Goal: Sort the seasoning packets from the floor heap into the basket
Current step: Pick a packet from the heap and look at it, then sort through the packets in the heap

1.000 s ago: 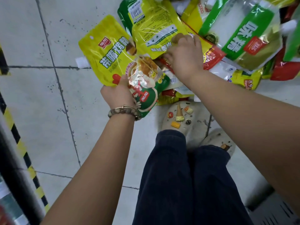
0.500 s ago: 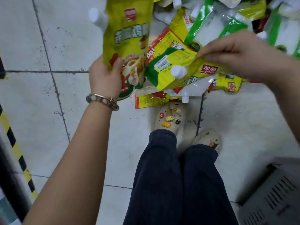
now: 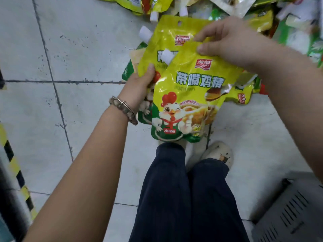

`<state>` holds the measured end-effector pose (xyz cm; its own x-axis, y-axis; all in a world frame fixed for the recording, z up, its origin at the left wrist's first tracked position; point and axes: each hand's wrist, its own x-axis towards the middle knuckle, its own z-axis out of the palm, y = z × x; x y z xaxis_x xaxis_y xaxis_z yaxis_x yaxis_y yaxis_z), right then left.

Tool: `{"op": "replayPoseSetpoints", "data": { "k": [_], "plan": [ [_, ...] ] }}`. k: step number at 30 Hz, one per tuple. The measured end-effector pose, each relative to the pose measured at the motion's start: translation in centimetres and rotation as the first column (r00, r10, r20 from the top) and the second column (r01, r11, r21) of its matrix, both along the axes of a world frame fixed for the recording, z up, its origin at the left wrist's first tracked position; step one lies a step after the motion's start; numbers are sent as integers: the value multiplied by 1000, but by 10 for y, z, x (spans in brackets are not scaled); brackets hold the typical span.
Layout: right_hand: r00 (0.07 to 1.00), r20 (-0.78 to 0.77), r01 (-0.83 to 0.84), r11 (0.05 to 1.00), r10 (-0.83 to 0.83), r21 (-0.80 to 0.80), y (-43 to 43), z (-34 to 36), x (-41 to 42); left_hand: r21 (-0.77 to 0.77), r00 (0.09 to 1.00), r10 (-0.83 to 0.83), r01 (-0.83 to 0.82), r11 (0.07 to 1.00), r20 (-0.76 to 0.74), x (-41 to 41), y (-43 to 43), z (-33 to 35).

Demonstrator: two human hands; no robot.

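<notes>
My left hand [image 3: 139, 85] grips a yellow spouted seasoning pouch [image 3: 164, 41] by its left edge, thumb on the front. My right hand [image 3: 227, 41] pinches the top of a second yellow pouch [image 3: 190, 102] with a cartoon chicken and lays it over the first one. The second pouch hangs upright above my shoes. The floor heap of seasoning packets [image 3: 218, 6] spreads along the top of the view, yellow, green and white. A grey slotted basket [image 3: 293, 212] shows at the bottom right corner.
Pale floor tiles [image 3: 70, 49] stretch to the left. A black-and-yellow striped bar [image 3: 15, 172] runs along the left edge. My dark trouser legs [image 3: 183, 198] and a white shoe [image 3: 218, 154] sit below the pouches.
My right hand lifted a chicken pouch out of the heap and brought it over the pouch in my left hand. The left hand has lowered slightly toward me.
</notes>
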<state>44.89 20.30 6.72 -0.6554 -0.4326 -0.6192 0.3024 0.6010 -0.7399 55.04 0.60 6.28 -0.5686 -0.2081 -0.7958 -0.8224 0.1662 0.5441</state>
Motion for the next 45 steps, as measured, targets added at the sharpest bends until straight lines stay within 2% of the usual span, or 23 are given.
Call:
{"op": "replayPoseSetpoints", "data": {
  "k": [3,6,8,12,17,21,23,25,26,28,30,32,35,39,42,45],
  "plan": [
    [990,49,129,992,-129,-3,3,-16,22,45,996,-14,11,999,90,6,1,-9],
    [943,153,296,955,-296,27,9,-31,39,107,990,-136,140,984,-43,14,6,-16],
    [889,224,398,916,-399,51,13,-39,43,148,978,-201,208,967,-64,20,10,-17],
    [815,323,484,872,-481,76,13,-46,40,203,974,-216,226,953,-69,25,18,-20],
    [708,376,605,788,-597,112,8,-47,31,166,964,-264,265,950,-30,22,17,-16],
    [683,332,667,741,-651,80,-4,-47,27,100,996,-84,87,991,-35,29,13,-10],
    [663,212,707,694,-718,139,-5,-56,24,60,999,39,-38,998,-13,40,5,-6],
    [738,5,655,718,-675,236,-7,-69,26,17,973,229,-229,973,20,55,-3,-2],
    [821,-71,557,769,-566,315,-9,-74,30,-7,943,330,-330,944,34,62,-7,-1],
    [963,-113,268,851,-244,451,-20,-83,43,-39,869,492,-491,870,53,76,-13,-1],
    [991,-133,79,845,-9,529,-34,-86,53,-56,798,600,-597,800,58,84,-17,-5],
    [979,-179,34,796,94,604,-43,-92,58,-60,741,668,-666,744,61,87,-18,-10],
    [980,-190,80,740,65,668,-52,-101,62,-46,710,702,-701,712,58,87,-17,-15],
    [994,-110,65,737,13,673,-65,-103,51,-63,714,698,-695,716,55,81,-15,-19],
    [994,-59,111,804,-94,584,-63,-104,44,-77,745,666,-662,745,34,76,-18,-20],
    [952,-19,282,847,-307,451,-38,-90,57,-88,784,620,-617,782,20,70,-21,-12]
  ]
}}
